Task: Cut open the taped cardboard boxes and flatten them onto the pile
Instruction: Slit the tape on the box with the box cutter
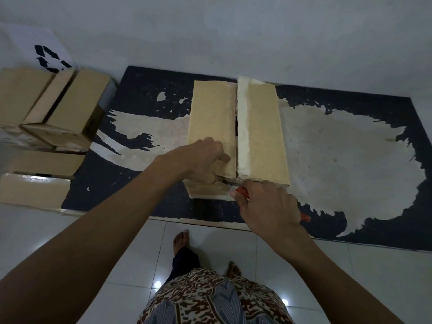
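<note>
Box [238, 136] on a worn dark mat [350, 160], lying lengthwise away from the person, its two top flaps parted along the centre seam with whitish tape along the right flap's inner edge. The left hand [201, 160] rests on the near end of the left flap, fingers curled over the near edge and the thumb lying on top toward the seam, gripping the flap. The right hand [266, 206] is just below the box's near edge, fingers wrapped around a red-handled cutter [243, 191] whose tip reaches the near end of the seam, right beside the left hand's fingertips. Other boxes [58, 108] stand at the mat's left edge, well apart from the hands, in front of a white sheet with a recycling sign [50, 58]. Bare feet [181, 239] stand on the white tile floor [350, 277] below.
</note>
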